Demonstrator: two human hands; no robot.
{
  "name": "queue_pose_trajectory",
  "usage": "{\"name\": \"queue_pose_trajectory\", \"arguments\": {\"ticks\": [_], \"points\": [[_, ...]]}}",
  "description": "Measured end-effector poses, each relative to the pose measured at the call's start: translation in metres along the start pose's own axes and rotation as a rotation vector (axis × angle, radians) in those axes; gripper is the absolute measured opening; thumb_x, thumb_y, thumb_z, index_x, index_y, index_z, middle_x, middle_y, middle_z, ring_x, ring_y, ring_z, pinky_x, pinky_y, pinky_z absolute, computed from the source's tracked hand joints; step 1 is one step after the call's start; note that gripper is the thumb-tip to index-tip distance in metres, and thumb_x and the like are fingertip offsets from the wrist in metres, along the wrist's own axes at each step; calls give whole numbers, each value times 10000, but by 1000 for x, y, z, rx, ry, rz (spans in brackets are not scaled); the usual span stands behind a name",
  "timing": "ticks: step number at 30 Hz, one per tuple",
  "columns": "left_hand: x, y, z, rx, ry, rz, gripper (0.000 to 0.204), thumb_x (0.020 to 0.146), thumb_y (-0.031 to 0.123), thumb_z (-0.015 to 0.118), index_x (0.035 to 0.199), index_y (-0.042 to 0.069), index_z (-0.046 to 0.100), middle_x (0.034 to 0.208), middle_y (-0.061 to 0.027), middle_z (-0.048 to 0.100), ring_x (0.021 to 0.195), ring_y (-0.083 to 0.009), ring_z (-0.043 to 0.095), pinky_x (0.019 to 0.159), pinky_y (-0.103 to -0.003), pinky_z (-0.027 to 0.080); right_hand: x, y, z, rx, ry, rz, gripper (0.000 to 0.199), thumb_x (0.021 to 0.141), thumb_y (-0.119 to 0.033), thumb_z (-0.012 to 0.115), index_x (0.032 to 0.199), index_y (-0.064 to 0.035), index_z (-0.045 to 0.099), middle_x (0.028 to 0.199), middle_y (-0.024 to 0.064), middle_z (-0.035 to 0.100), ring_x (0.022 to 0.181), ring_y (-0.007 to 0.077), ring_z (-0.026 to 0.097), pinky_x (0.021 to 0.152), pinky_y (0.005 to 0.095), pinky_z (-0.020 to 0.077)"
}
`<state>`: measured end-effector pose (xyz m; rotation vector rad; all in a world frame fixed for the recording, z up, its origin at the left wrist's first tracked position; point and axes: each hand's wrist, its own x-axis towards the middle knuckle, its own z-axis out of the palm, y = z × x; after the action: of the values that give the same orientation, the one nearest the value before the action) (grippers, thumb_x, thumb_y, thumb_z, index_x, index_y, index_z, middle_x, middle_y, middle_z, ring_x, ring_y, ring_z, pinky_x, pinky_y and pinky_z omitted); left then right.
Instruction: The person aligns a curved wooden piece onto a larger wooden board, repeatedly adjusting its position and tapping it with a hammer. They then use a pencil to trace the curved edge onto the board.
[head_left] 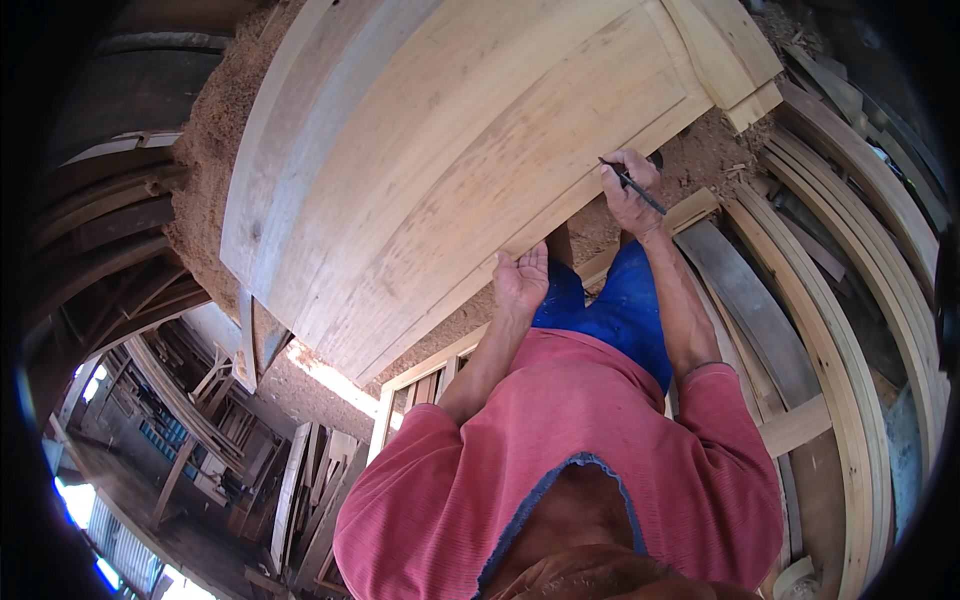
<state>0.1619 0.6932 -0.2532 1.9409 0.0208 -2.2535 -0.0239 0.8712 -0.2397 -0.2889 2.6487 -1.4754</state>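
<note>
A large pale wooden panel (440, 160), made of several wide boards, lies in front of me like a bench top. My right hand (633, 192) is closed around a slim dark pencil (645, 195) near the panel's near edge, at the right. The pencil's tip points up and left, toward the wood; whether it touches the surface I cannot tell. At the same edge, further left, my left hand (521, 282) rests with its fingers stretched out and palm partly turned up. Its thumb and fingertips meet the panel's edge, and nothing shows in it.
Shaped wooden pieces (725, 50) lie at the panel's far right corner. Long planks (830, 330) are stacked on my right. Sawdust (215, 140) is heaped beyond the panel's left side. Timber offcuts (320, 480) stand at the lower left, and a light wooden frame (420, 375) is close behind my left arm.
</note>
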Motion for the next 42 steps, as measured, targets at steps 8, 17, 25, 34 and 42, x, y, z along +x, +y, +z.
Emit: {"name": "queue_pose_trajectory", "arguments": {"ticks": [8,17,25,34,42], "points": [[4,2,-5,-42,-21,-11,524,1096,450,352,1338,7,497,1341,-173,599,1271,-309,586,1085,-481,508,3,7,4,12,-27,18,150,860,-160,668,932,-29,668,858,180,694,812,366,693,723,445,547],[-1,2,3,-4,7,-10,496,1107,402,357,1309,-18,526,1286,-185,637,1214,-322,630,1057,-477,531,8,9,-2,81,-25,52,156,904,-146,657,971,-8,631,812,151,671,708,256,677,654,367,532],[-5,3,9,21,23,-32,463,1104,366,391,1309,-26,528,1292,-183,634,1226,-312,617,1052,-462,537,9,9,-5,125,-31,88,159,918,-158,660,968,-9,633,794,152,666,696,235,675,640,351,524],[6,7,-6,-11,-12,-31,488,1102,397,382,1300,-22,535,1281,-183,646,1202,-317,637,1044,-475,540,57,53,-90,23,356,214,198,928,-170,660,1019,5,675,818,68,682,743,139,639,685,308,521],[9,3,-7,3,-31,2,551,1099,461,340,1299,-16,529,1264,-175,652,1193,-314,640,1030,-473,544,132,105,-154,-124,319,249,304,883,-272,650,999,2,715,882,129,724,799,224,685,758,360,536]]}}
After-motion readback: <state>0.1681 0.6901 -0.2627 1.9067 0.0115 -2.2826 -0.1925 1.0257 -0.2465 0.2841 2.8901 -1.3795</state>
